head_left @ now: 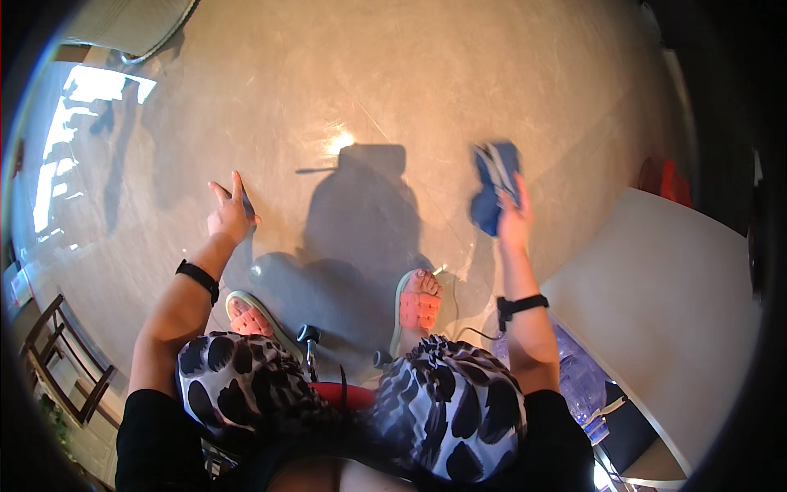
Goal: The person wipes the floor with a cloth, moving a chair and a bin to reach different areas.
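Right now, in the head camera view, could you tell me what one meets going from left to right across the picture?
Wooden chair frame → left hand → left sandal → right sandal → blue cloth held in the right hand → clear water bottle → pale tabletop.

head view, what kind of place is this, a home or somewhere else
Probably a room in a home. It has a glossy tiled floor, a white table at the right and a wooden chair at the lower left. The right hand holds a blue cloth.
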Available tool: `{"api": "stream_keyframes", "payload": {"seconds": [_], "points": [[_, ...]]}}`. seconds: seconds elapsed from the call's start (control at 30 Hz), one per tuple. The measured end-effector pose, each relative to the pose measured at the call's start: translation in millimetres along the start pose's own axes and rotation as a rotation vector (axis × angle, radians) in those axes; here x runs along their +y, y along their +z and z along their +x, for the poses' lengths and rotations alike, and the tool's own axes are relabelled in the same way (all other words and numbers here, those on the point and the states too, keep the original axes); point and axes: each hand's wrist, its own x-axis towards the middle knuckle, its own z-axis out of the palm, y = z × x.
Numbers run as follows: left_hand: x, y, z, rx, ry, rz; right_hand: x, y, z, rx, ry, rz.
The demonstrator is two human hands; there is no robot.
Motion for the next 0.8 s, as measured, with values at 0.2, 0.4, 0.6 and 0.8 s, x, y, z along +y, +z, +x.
{"api": "stream_keyframes", "payload": {"seconds": [0.2, 0.4, 0.6, 0.8], "points": [[35, 0, 5, -0.047, 0.063, -0.028, 96, -119, 31, 0.503, 0.151, -0.506], [24, -9, 7, -0.085, 0.018, 0.034, 18, 103, 38, 0.027, -0.527, -0.561], [35, -2, 12, -0.06, 0.076, 0.039, -34, 196, -5, -0.578, -0.544, -0.273], [24, -4, 10, -0.093, 0.029, 0.128, -27, 33, -22, -0.38, -0.21, 0.188]]}}
